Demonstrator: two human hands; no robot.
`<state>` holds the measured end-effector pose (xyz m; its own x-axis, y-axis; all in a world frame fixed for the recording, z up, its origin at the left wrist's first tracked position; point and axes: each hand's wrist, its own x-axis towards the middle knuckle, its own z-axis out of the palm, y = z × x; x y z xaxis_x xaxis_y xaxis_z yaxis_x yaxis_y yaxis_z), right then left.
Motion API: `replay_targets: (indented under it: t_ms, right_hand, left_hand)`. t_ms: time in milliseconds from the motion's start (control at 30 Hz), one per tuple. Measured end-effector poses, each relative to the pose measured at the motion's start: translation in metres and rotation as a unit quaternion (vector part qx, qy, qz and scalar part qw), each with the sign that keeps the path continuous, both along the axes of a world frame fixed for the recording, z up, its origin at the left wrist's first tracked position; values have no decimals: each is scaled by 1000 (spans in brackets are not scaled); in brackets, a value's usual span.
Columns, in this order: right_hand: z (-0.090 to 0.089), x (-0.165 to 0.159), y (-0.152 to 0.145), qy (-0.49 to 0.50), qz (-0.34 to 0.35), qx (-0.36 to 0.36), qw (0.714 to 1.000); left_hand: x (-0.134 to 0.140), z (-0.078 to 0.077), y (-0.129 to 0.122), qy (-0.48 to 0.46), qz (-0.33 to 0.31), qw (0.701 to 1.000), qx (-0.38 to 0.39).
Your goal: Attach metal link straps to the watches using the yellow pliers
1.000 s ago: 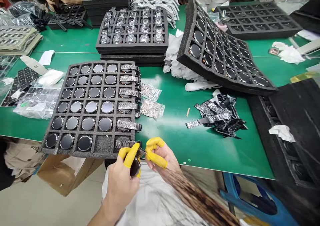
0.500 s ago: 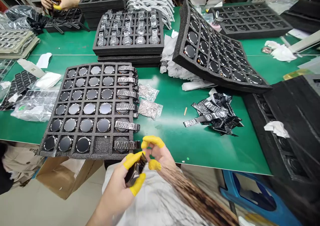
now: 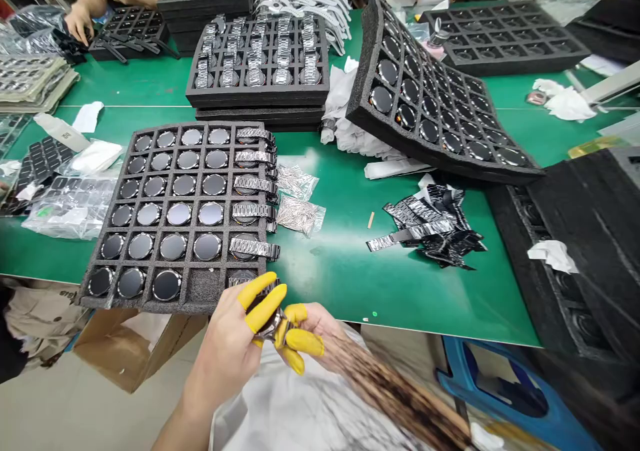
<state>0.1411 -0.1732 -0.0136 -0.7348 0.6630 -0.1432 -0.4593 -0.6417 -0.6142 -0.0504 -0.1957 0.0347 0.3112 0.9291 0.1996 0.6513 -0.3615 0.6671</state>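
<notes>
Yellow finger cots cover fingers of both my hands. Between them, in front of the table's edge, is a dark watch (image 3: pixel 271 324), partly hidden by the fingers. My left hand (image 3: pixel 237 334) is closed on its case from the left. My right hand (image 3: pixel 310 338) pinches the watch's right side, where a piece of metal band shows. Just beyond lies a foam tray (image 3: pixel 200 274) of round watch heads; its right column holds watches with metal link bands (image 3: pixel 253 247). One cell in the front row has no watch head.
Two bags of small metal pins (image 3: pixel 300 214) lie right of the tray. Loose metal bands (image 3: pixel 430 228) are piled farther right. A tilted foam tray (image 3: pixel 435 98) of watch heads rests on white wrapping. A co-worker's hands (image 3: pixel 77 24) are at the far left.
My right hand has closed in on the watch and now grips it. My left fingers have shifted over its top, and the watch has turned. The co-worker's hands have moved apart.
</notes>
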Motion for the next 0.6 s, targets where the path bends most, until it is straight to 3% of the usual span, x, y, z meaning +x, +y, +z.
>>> replay_targets:
  t_ms: [100,300,467,600]
  right_hand:
    - [-1,1,0,-34,6,-11,999]
    - [1,2,1,-66,13,-22,997]
    - [5,-2,0,-67,-8,-29,997]
    - [6,-6,-3,-60,-42,-46,996]
  left_hand:
    - [4,2,2,51,-11,998,27]
    - [5,-3,-4,62,-5,998,23]
    - [6,-6,-6,52,-8,999,9]
    - [11,-9,-11,52,25,998,6]
